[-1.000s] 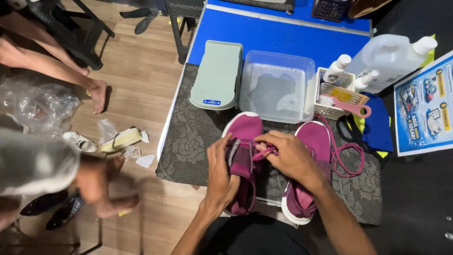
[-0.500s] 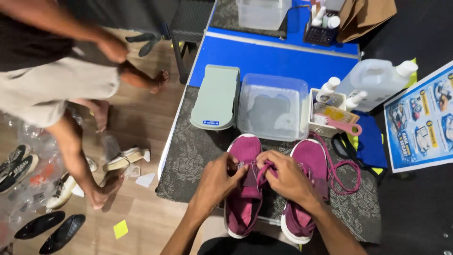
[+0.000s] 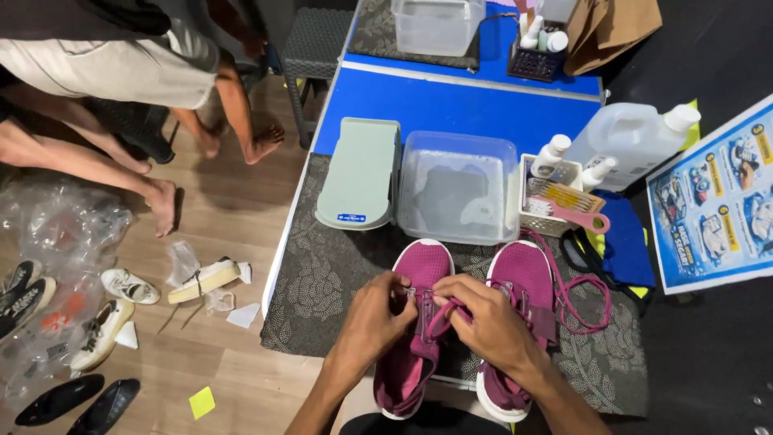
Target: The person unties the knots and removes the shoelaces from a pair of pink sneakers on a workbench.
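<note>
Two magenta sneakers with white soles lie side by side on a dark patterned mat [image 3: 322, 282]. My left hand [image 3: 378, 316] rests on the left sneaker [image 3: 419, 270] and pinches its eyelet area. My right hand [image 3: 487, 318] grips the magenta lace [image 3: 441, 318] of that same shoe, over the tongue. The right sneaker [image 3: 527, 274] sits unlaced next to it, its loose lace [image 3: 584, 300] trailing in a loop to the right.
Behind the shoes stand a clear plastic tub [image 3: 459, 185], a pale green lid [image 3: 360, 173], a white basket of brushes and bottles [image 3: 555, 197] and a big jug [image 3: 632, 141]. Another person's bare legs [image 3: 161, 193] and scattered shoes [image 3: 205, 278] are on the wooden floor at left.
The view has tilted so the shoes sit lower. My hands stay on the left sneaker, working its lace. The person at left has moved up and farther away.
</note>
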